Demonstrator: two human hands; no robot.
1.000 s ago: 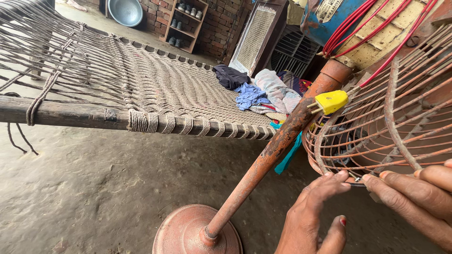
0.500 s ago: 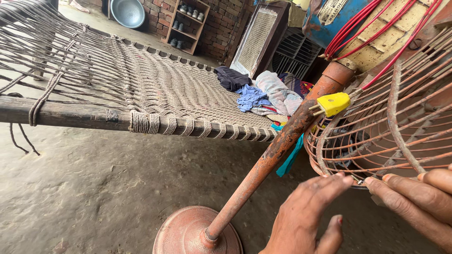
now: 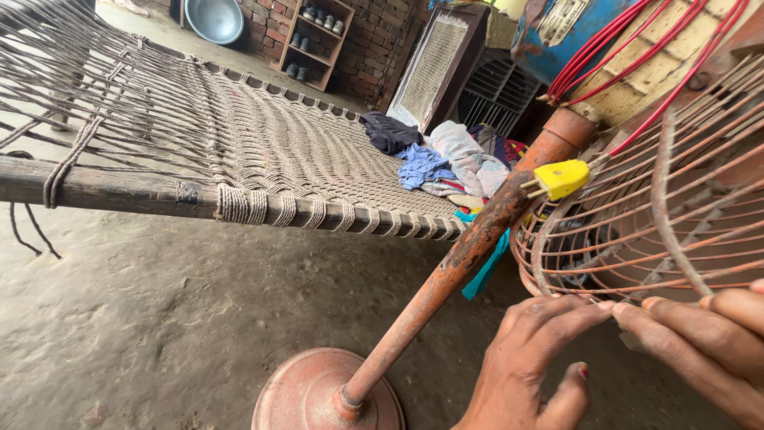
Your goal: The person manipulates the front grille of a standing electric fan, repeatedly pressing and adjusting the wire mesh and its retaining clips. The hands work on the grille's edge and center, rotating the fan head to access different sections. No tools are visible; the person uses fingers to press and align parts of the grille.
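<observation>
Bare, dusty ground [image 3: 135, 334] spreads out under me, with a rope-woven cot [image 3: 263, 151] stretching across the upper left on its wooden frame and a heap of crumpled clothes [image 3: 446, 159] lying at its far end. Behind that stand a brick wall, a small shoe rack [image 3: 314, 36] and a round metal basin [image 3: 211, 17]. A rusty pedestal fan leans across in front of me: its round base [image 3: 306, 394] sits on the ground and its pole [image 3: 454, 271] slants up to the right. A yellow plug [image 3: 561, 179] hangs beside the upper pole, near red wires [image 3: 629, 48]. My left hand [image 3: 533, 358] has its fingers spread and loose, their tips touching the lower rim of the rusty wire fan guard [image 3: 637, 231]. My right hand [image 3: 700, 338] reaches in from the right, fingers extended along that same lower rim, resting on the wire rather than closed round it. The two hands nearly meet at the bottom edge of the guard.
</observation>
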